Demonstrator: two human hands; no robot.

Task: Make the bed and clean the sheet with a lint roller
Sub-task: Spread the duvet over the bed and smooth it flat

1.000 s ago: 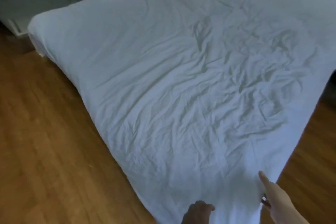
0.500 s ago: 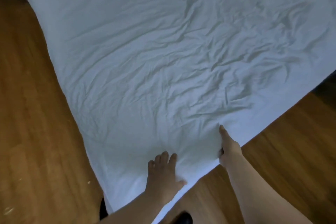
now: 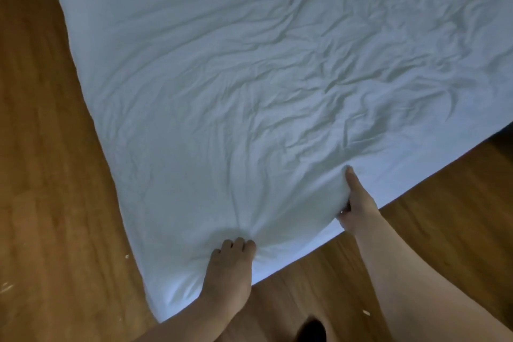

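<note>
Down at the bottom of the frame, both hands are gripping the near corner of the white sheet [image 3: 249, 91], which is spreading from the lower centre up across most of the picture to the top and right edges. The left hand [image 3: 230, 269], at lower centre, is lying knuckles-up on the cloth with its fingers [image 3: 236, 244] curled under and bunching the fabric, so that creases are fanning out from the knuckles. The right hand [image 3: 356, 211], to the right of it and a little higher, is clutching the sheet's edge: its thumb [image 3: 351, 178] is lying straight along the top of the cloth and pointing up the frame, while the other fingers are tucking under the edge, mostly hidden. Wrinkles are running across the middle and right of the sheet; the upper left part is lying smoother. Wooden floor [image 3: 41, 175] is showing along the left side and at lower right, with a few pale specks [image 3: 127, 256] lying on it near the left edge of the sheet. A dark shape [image 3: 312, 329] is sitting at the bottom edge between the forearms; what it is cannot be told.
</note>
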